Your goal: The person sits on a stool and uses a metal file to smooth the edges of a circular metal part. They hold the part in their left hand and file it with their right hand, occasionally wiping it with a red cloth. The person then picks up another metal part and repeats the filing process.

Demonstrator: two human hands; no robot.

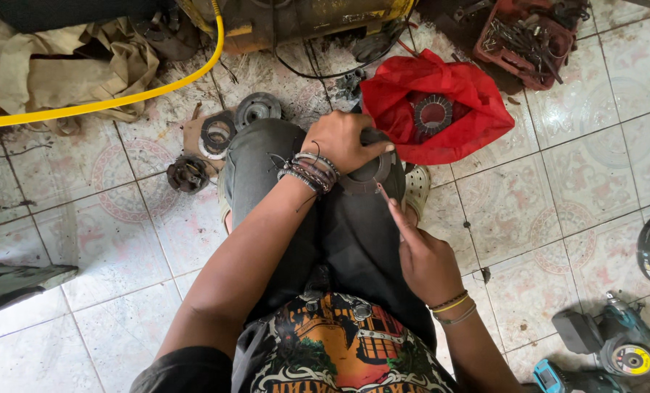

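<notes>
Left hand (345, 140): clamped over a flat metal ring (367, 175), pinning it steady on the knee.
Right hand (425, 258): held nothing, fingers loose, index finger touching the ring's edge.
Red bag (441, 109): lay open on the floor (558, 189), another ring inside, within reach.

Repair workshop, work done on floor: grimy patterned tiles (572, 182), red crate of greasy tools (526, 40), angle grinder (616, 342), yellow hose (114, 98), loose metal discs (217, 133) lying about.
</notes>
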